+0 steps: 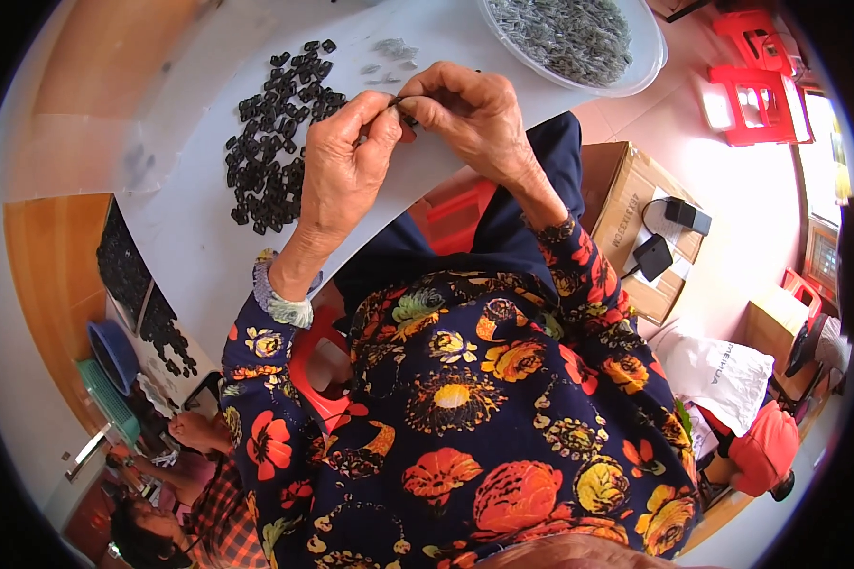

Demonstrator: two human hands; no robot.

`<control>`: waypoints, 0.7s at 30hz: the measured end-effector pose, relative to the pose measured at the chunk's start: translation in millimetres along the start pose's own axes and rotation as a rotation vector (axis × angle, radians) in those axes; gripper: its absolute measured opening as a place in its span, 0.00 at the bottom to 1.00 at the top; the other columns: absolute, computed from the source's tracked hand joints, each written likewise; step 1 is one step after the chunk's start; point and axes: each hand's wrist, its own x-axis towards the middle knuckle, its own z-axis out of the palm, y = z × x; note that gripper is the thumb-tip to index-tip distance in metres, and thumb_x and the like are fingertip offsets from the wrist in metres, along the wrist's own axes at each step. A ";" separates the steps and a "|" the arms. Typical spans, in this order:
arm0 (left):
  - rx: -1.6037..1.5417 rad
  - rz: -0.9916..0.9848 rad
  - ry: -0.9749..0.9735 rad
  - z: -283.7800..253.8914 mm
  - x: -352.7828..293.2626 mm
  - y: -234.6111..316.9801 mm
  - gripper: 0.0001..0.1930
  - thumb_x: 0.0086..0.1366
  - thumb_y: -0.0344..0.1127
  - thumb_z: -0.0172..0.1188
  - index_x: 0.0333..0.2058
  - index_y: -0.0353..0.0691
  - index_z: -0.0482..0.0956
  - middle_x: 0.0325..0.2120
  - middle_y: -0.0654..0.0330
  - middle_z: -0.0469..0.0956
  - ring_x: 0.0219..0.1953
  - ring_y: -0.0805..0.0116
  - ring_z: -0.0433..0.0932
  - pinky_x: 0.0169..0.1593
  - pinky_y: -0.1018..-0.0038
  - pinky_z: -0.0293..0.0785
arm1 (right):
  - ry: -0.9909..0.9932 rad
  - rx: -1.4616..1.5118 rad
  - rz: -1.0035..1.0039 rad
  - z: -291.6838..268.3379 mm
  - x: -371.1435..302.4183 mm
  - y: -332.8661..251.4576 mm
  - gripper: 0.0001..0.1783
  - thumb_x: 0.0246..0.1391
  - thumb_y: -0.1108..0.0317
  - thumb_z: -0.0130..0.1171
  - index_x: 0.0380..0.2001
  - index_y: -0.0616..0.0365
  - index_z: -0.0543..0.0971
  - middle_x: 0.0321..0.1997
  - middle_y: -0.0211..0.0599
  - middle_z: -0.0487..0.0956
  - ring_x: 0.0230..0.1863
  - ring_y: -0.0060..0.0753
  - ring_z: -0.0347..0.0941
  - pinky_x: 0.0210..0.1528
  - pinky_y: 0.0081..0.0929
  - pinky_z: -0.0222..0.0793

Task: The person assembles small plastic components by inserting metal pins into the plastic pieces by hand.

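Observation:
Fingertips together, my left hand (349, 166) and my right hand (479, 116) meet above the near edge of the white table (185, 204). Pinched between them is a small dark piece (396, 101), mostly hidden by the fingers. Just left of my left hand spreads a loose pile of small black plastic parts (270, 142). Beyond my hands lie several small clear plastic pieces (394, 47). A round translucent tub (647, 66) full of similar clear pieces stands at the far right of the table.
A cardboard box (609, 190) with black adapters on it stands to my right. Red plastic stools (754, 100) are farther off. At lower left, another person (218, 503) sits by a table with more black parts (128, 256), a blue basin (114, 356) and a green basket (104, 403).

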 end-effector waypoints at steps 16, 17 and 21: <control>-0.289 -0.146 -0.079 6.2 -71.0 -13.2 0.07 0.60 0.29 0.49 0.27 0.33 0.73 0.15 0.66 0.68 0.18 0.82 0.65 0.23 0.82 0.61 | -0.170 -0.288 -0.005 20.3 9.7 -10.0 0.06 0.49 0.74 0.60 0.31 0.63 0.79 0.24 0.37 0.79 0.22 0.27 0.73 0.28 0.23 0.69; -0.319 -0.206 -0.068 6.6 -76.9 -13.7 0.07 0.60 0.29 0.49 0.27 0.32 0.73 0.15 0.66 0.68 0.18 0.82 0.65 0.23 0.82 0.61 | -0.193 -0.349 -0.125 27.9 14.4 -13.6 0.06 0.49 0.74 0.59 0.32 0.62 0.79 0.25 0.37 0.78 0.22 0.27 0.73 0.28 0.23 0.69; -0.502 -0.203 0.038 12.2 -82.7 -13.7 0.06 0.59 0.25 0.49 0.24 0.32 0.66 0.16 0.68 0.57 0.21 0.84 0.53 0.22 0.82 0.54 | -0.397 -0.488 -0.329 54.0 43.4 -9.6 0.05 0.47 0.74 0.56 0.30 0.62 0.77 0.28 0.40 0.77 0.26 0.43 0.74 0.30 0.32 0.70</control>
